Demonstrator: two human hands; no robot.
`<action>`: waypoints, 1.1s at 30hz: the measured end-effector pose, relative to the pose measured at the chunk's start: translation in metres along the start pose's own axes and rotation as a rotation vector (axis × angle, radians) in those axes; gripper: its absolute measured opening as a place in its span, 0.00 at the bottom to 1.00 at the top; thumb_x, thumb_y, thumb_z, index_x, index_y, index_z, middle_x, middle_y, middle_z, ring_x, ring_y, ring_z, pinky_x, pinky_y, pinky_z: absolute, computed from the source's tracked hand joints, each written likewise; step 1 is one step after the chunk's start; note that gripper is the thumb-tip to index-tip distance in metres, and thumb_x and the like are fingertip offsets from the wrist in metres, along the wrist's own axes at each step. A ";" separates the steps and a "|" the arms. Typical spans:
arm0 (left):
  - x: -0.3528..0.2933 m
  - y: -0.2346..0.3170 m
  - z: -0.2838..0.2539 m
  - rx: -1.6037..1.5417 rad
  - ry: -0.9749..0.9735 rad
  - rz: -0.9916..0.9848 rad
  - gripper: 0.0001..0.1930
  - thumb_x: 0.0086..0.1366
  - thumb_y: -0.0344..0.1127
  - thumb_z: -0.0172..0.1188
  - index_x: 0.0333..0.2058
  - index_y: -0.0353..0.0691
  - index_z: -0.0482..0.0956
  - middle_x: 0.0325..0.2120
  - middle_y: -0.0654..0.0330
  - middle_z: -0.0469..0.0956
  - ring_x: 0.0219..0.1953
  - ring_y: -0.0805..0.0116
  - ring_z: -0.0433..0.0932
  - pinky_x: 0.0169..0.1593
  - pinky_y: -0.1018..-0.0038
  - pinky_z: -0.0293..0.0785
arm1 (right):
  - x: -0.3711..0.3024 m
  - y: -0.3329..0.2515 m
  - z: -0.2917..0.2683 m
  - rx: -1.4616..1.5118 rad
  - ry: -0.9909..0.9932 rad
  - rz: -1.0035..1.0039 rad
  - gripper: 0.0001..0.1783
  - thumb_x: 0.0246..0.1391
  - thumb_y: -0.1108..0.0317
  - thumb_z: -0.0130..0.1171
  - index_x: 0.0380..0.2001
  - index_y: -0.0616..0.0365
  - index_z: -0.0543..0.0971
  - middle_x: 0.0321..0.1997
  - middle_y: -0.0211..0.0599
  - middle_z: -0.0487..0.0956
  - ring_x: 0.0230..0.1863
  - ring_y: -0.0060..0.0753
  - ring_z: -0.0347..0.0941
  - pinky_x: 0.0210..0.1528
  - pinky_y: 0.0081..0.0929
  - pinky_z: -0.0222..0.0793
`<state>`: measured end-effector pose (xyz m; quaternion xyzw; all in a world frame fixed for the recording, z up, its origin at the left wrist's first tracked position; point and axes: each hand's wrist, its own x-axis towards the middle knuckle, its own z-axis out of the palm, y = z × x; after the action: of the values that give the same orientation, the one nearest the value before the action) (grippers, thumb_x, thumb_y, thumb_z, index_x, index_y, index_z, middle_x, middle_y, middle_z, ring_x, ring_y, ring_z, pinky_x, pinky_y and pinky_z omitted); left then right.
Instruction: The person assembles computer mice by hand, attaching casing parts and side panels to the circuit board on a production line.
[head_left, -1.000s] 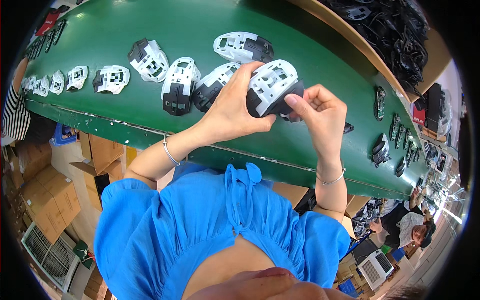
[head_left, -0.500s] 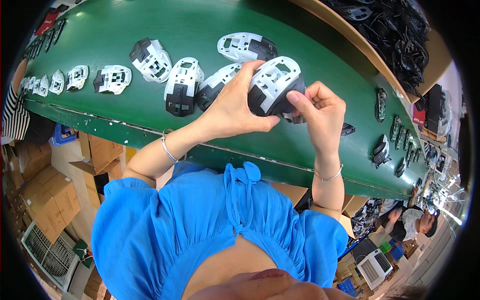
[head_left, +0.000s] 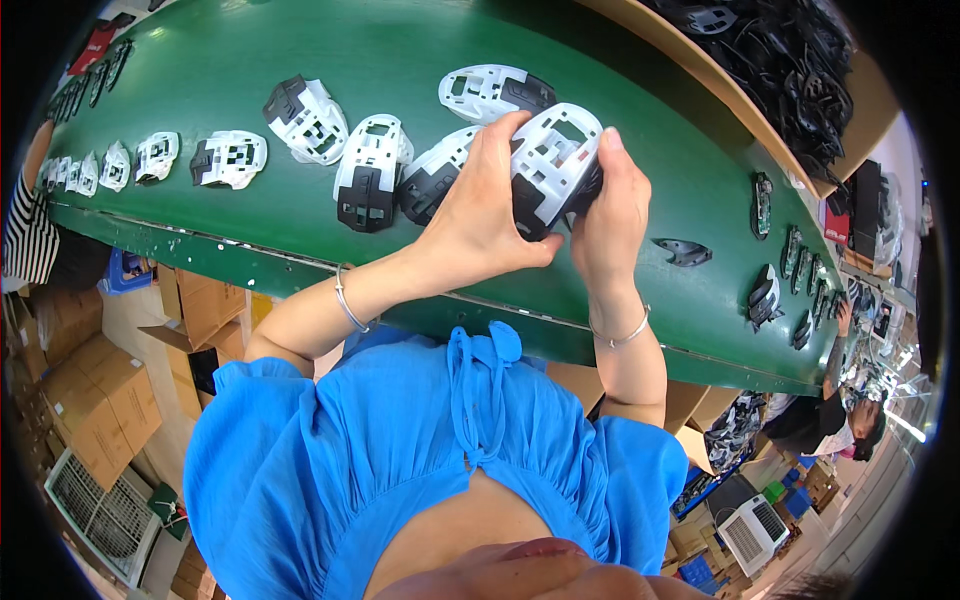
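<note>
White-and-black plastic shell point(head_left: 556, 160) sits in both hands, raised above the green surface point(head_left: 400, 45), nearer its near edge than its far one. I see the left hand point(head_left: 470, 210) curved around the shell's left side, fingers spread only as wide as the part. The right hand point(head_left: 612, 210) grips its right side, thumb along the rim; its other fingers are mostly hidden from me, so I cannot tell how they lie.

The surface is smooth and slightly glossy, its painted near edge scuffed with pale flecks. Left of the hands I count a cluster of four shells point(head_left: 390, 150), rounded, with matt white frames full of rectangular cut-outs and dark caps at one end. A row of white shells point(head_left: 157, 158) follows the near edge toward the left corner. To the right lies a curved, pointed black piece point(head_left: 684, 251), and beyond it slim circuit-board parts point(head_left: 762, 205) near the right end.

A cardboard box point(head_left: 740, 85) heaped with dark plastic parts point(head_left: 800, 90) stands along the far right edge. Below the near edge, in the room, I make out brown cartons point(head_left: 105, 400), a grilled metal unit point(head_left: 100, 510) and a white vented unit point(head_left: 752, 530). One co-worker's striped sleeve point(head_left: 30, 235) shows at the left; another person point(head_left: 810, 425) leans in past the right corner.
</note>
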<state>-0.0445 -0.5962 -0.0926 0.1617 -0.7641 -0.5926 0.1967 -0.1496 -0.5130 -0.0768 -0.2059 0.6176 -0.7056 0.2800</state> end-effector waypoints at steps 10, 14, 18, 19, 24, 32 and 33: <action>-0.005 -0.004 0.005 0.210 0.103 0.084 0.52 0.36 0.31 0.71 0.58 0.30 0.45 0.50 0.43 0.56 0.53 0.48 0.60 0.56 0.61 0.60 | 0.007 0.005 0.014 -0.065 0.082 -0.072 0.31 0.63 0.49 0.39 0.22 0.66 0.76 0.19 0.33 0.76 0.19 0.19 0.69 0.21 0.17 0.66; -0.005 -0.009 0.010 0.218 0.149 0.097 0.53 0.35 0.34 0.74 0.56 0.29 0.46 0.49 0.41 0.58 0.52 0.46 0.62 0.55 0.60 0.62 | 0.008 0.009 0.019 -0.132 0.131 -0.164 0.32 0.64 0.50 0.38 0.20 0.66 0.76 0.19 0.34 0.76 0.19 0.19 0.69 0.21 0.16 0.65; -0.002 -0.013 0.012 0.277 0.210 0.123 0.53 0.34 0.37 0.76 0.54 0.27 0.49 0.45 0.39 0.63 0.48 0.44 0.67 0.51 0.60 0.65 | 0.011 0.009 0.025 -0.155 0.179 -0.245 0.29 0.64 0.55 0.39 0.18 0.66 0.76 0.17 0.33 0.75 0.17 0.18 0.68 0.20 0.16 0.64; 0.002 -0.017 0.009 0.300 0.213 0.173 0.52 0.34 0.38 0.76 0.53 0.27 0.50 0.43 0.40 0.65 0.46 0.45 0.68 0.49 0.60 0.66 | 0.016 0.015 0.020 -0.157 0.135 -0.292 0.28 0.63 0.57 0.40 0.17 0.66 0.75 0.17 0.33 0.75 0.16 0.17 0.67 0.19 0.17 0.63; 0.011 0.001 -0.012 -0.087 0.000 -0.050 0.46 0.39 0.36 0.70 0.53 0.26 0.51 0.44 0.44 0.66 0.49 0.52 0.69 0.52 0.67 0.66 | 0.024 -0.003 0.019 -0.179 0.047 -0.045 0.30 0.63 0.50 0.42 0.17 0.63 0.72 0.17 0.27 0.71 0.20 0.13 0.59 0.19 0.19 0.55; 0.009 0.000 -0.033 -1.081 -0.413 -0.404 0.39 0.55 0.43 0.63 0.58 0.32 0.52 0.45 0.54 0.69 0.45 0.65 0.72 0.47 0.71 0.71 | 0.001 -0.036 -0.008 0.158 -0.229 0.197 0.21 0.56 0.53 0.54 0.26 0.64 0.76 0.22 0.34 0.74 0.23 0.21 0.72 0.24 0.20 0.75; 0.010 -0.002 -0.032 -1.176 -0.498 -0.473 0.39 0.55 0.46 0.62 0.58 0.33 0.53 0.48 0.53 0.67 0.46 0.63 0.72 0.49 0.67 0.71 | -0.001 -0.032 -0.010 0.179 -0.187 0.224 0.20 0.56 0.55 0.54 0.25 0.65 0.76 0.22 0.34 0.74 0.22 0.20 0.72 0.23 0.19 0.74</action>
<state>-0.0374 -0.6286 -0.0860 0.0493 -0.2817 -0.9561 -0.0648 -0.1602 -0.5023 -0.0462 -0.1749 0.5428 -0.6998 0.4302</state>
